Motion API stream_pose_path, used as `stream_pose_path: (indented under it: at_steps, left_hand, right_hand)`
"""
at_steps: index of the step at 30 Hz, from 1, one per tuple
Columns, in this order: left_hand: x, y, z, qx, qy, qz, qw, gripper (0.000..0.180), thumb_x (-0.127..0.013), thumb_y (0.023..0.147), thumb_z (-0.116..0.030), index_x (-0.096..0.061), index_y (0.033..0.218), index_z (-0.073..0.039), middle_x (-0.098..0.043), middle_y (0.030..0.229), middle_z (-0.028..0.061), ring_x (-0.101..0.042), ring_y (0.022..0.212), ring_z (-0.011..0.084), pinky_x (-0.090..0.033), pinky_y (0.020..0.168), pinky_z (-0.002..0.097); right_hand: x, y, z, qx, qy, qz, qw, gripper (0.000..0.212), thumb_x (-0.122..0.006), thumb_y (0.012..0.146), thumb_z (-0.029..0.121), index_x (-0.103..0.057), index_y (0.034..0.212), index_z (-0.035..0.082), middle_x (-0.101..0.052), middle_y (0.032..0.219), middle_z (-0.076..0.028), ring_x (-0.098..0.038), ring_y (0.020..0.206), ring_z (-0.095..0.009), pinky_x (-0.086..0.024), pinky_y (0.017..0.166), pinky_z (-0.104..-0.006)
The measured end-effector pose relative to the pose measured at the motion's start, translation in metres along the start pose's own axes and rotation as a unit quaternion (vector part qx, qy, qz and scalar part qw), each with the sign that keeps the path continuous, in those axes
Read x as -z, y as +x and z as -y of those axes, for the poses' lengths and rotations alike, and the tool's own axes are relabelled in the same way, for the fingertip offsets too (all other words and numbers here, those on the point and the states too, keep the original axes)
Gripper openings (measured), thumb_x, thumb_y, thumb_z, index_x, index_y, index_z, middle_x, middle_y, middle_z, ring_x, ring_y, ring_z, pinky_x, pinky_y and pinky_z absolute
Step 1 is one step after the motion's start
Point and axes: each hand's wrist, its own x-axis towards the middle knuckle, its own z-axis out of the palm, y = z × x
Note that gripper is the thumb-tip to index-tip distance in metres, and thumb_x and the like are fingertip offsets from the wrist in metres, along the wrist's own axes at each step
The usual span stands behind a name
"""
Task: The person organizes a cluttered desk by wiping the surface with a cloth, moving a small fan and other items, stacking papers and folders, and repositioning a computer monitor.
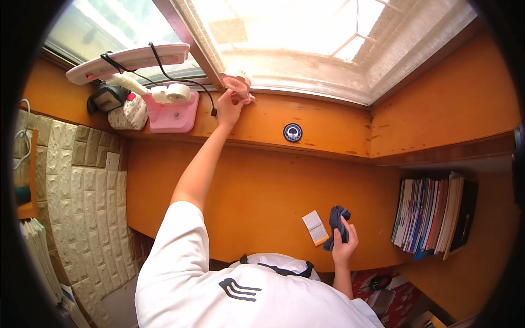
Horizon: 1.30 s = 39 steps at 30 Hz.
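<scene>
At the window sill, my left hand (pixel 229 109) is stretched far forward, its fingers closed around a small pink fan (pixel 236 84). The fan stands upright close to the window frame. Lower down, over the desk, my right hand (pixel 344 247) grips a crumpled dark blue cloth (pixel 338 218) between thumb and fingers. Just left of the cloth lies a small desk calendar (pixel 314 225) with white pages and a yellowish base. On the sill, right of the fan, sits a round dark blue disc (pixel 293 132) with a white emblem.
A pink and white desk lamp (pixel 174 117) with a black cable (pixel 211 98) occupies the sill's left, beside a patterned white pouch (pixel 128 116) and a dark bag (pixel 105 98). Books (pixel 429 216) stand at the desk's right end. A brick-patterned wall (pixel 82 208) borders the left.
</scene>
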Motion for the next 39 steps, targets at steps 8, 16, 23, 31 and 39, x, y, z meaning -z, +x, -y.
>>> stream_pose_path:
  at_steps: [8,16,23,31,39]
  left_hand:
    - [-0.012,-0.008,0.01,0.01,0.041,-0.059,0.997,0.035,-0.075,0.074,-0.009,-0.058,0.104,-0.003,-0.068,0.09,0.0111,-0.067,0.085,0.0239,-0.051,0.074,0.0322]
    - [-0.014,-0.015,0.001,-0.009,0.069,-0.115,0.991,0.033,-0.07,0.077,-0.006,-0.057,0.107,-0.001,-0.063,0.102,0.0128,-0.062,0.095,0.025,-0.05,0.079,0.0348]
    - [-0.044,-0.104,-0.068,-0.297,0.243,0.104,0.918,0.035,-0.062,0.08,-0.017,-0.058,0.113,-0.006,-0.056,0.116,0.0098,-0.048,0.114,0.0275,-0.033,0.096,0.0454]
    - [-0.073,-0.087,-0.06,-0.191,0.414,0.145,0.878,0.063,-0.048,0.088,-0.051,-0.051,0.127,-0.002,-0.047,0.136,0.0083,-0.038,0.12,0.0258,-0.026,0.095,0.0413]
    - [-0.066,-0.052,-0.028,-0.15,0.54,0.077,0.824,0.078,-0.04,0.087,-0.061,-0.045,0.131,0.003,-0.042,0.14,0.0123,-0.042,0.111,0.0263,-0.032,0.089,0.0413]
  right_hand:
    - [0.004,-0.005,-0.004,-0.01,0.01,-0.013,1.0,0.028,-0.064,0.079,0.001,-0.064,0.107,-0.004,-0.052,0.075,-0.009,-0.053,0.07,-0.018,-0.044,0.066,-0.0281]
    - [0.007,-0.009,-0.001,0.006,0.008,-0.027,1.0,0.028,-0.064,0.08,0.001,-0.064,0.107,-0.004,-0.053,0.075,-0.009,-0.054,0.07,-0.018,-0.044,0.067,-0.028]
    - [0.01,-0.012,-0.006,-0.01,0.015,-0.047,0.999,0.028,-0.063,0.081,0.002,-0.064,0.108,-0.004,-0.051,0.073,-0.008,-0.052,0.068,-0.017,-0.044,0.066,-0.0279]
    - [0.017,-0.012,-0.002,0.005,0.006,-0.053,0.999,0.028,-0.063,0.081,0.003,-0.063,0.108,-0.005,-0.05,0.073,-0.008,-0.051,0.068,-0.017,-0.043,0.064,-0.028]
    - [0.021,-0.021,-0.002,0.007,0.015,-0.059,0.998,0.027,-0.063,0.082,0.003,-0.063,0.108,-0.005,-0.051,0.074,-0.008,-0.051,0.069,-0.017,-0.044,0.066,-0.0283]
